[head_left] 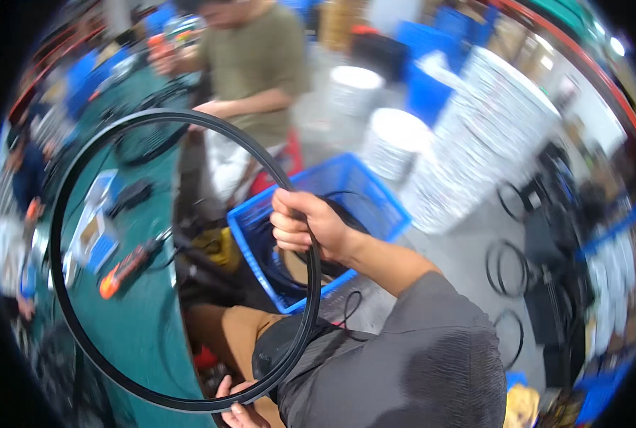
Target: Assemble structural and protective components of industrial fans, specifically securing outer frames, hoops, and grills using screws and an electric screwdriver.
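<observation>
My right hand (307,225) is wrapped round one side of a large black hoop (55,235), which looks like a bicycle wheel rim. At the hoop's lower edge, my left hand (241,408) grips it between thumb and fingers, partly cut off by the picture's bottom. The hoop is held up in front of me, over the edge of a green table (136,342). Through its opening I see an orange and black power tool (127,269) and a blue and white box (93,239) lying on the table.
A blue crate (375,187) with black coiled things stands on the floor beside me. Across from me a person (254,64) works at the table. White wrapped stacks (485,135) rise behind the crate. Black hoops (507,267) and dark boxes (557,307) are at the right.
</observation>
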Available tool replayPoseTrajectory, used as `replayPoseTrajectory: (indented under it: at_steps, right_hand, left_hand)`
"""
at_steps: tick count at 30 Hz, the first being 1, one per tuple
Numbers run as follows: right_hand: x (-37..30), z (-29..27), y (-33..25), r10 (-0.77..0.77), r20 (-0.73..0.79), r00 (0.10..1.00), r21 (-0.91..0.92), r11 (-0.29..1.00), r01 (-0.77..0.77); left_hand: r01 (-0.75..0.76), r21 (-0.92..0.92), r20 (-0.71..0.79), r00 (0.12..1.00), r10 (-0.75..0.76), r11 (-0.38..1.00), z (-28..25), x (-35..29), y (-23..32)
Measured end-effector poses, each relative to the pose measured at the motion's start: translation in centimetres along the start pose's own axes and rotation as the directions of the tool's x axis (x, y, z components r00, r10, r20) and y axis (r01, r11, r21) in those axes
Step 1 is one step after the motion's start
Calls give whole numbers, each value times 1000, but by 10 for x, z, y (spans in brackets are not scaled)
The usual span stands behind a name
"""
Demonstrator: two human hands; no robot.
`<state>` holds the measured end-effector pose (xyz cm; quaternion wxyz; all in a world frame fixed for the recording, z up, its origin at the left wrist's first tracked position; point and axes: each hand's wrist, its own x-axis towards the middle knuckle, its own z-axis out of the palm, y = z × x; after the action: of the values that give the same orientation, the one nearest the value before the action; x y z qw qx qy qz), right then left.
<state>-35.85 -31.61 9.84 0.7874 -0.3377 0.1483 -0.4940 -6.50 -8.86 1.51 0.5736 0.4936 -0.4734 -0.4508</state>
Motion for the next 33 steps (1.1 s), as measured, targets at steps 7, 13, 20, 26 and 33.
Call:
replayPoseTrajectory:
  at_steps: [7,13,20,26,33]
  right_hand:
    - [-140,36,-112,-446,-80,891,-375,842,388]
    - [-270,56,-285,-953,13,303,-938,93,334]
    - [-339,-18,-442,-885,-299,-358,-931,189,311]
    - [-203,-241,-237,-928,-321,191,-889,226,-398]
    - [-53,-374,65,-237,-761,603,-560,-229,-796]
  left_hand:
    - [257,116,452,846,-282,959,35,29,-24]
    - [113,19,387,915,-112,993,47,59,-52]
    - [171,131,290,935,-202,977,27,61,-72]
    - [272,50,65,959,-275,961,-6,38,-90]
    - [462,98,-182,879,-441,881,-37,6,-97]
